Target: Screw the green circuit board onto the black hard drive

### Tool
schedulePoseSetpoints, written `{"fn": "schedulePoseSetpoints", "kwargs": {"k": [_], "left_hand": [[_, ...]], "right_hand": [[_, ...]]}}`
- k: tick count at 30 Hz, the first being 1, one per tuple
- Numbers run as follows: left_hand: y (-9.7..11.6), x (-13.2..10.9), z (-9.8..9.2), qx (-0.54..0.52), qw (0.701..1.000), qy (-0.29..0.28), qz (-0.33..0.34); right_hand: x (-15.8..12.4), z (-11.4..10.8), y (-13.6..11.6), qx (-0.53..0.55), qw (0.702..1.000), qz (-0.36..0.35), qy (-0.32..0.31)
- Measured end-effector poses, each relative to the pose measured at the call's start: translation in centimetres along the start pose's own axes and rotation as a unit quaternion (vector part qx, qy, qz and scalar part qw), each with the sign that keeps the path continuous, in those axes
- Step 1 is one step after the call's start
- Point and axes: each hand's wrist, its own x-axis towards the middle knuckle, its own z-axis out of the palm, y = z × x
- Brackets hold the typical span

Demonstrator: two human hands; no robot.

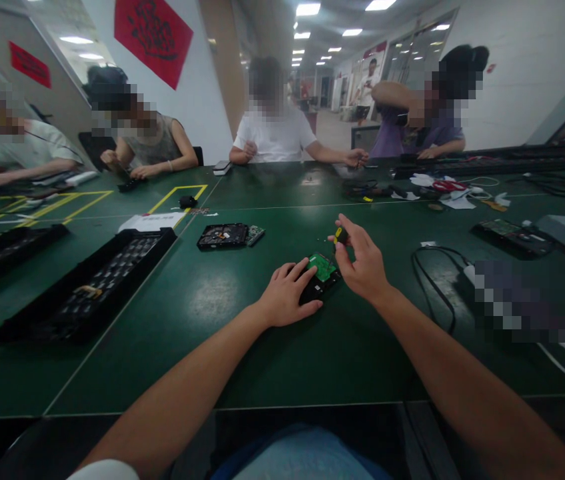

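A broad green tabletop, crossed by pale seams, was spread beneath the work. Near its middle a black device with a green circuit board was laid flat, steadied by the left hand, whose fingers were spread over it rather than closed. A black-and-yellow screwdriver was pinched between the right hand's thumb and fingers above the board's edge; contact at its tip could not be made out. To the left, a long black tray, a black casing and yellow tape outlines were seen. Four co-workers were seated across the table. The room was lit by ceiling panels, and a red poster was fixed to a pale wall.
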Motion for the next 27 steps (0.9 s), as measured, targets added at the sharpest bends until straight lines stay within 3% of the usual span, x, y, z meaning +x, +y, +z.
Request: {"fn": "schedulePoseSetpoints", "kwargs": {"k": [16, 27], "left_hand": [[0.05, 0.03, 0.04, 0.006, 1.000, -0.002, -0.002], [-0.08, -0.01, 0.15, -0.001, 1.000, 0.000, -0.003]], "right_hand": [[-0.23, 0.41, 0.27, -0.024, 0.998, 0.021, 0.046], [-0.15, 0.37, 0.32, -0.015, 0.999, 0.022, 0.045]]}}
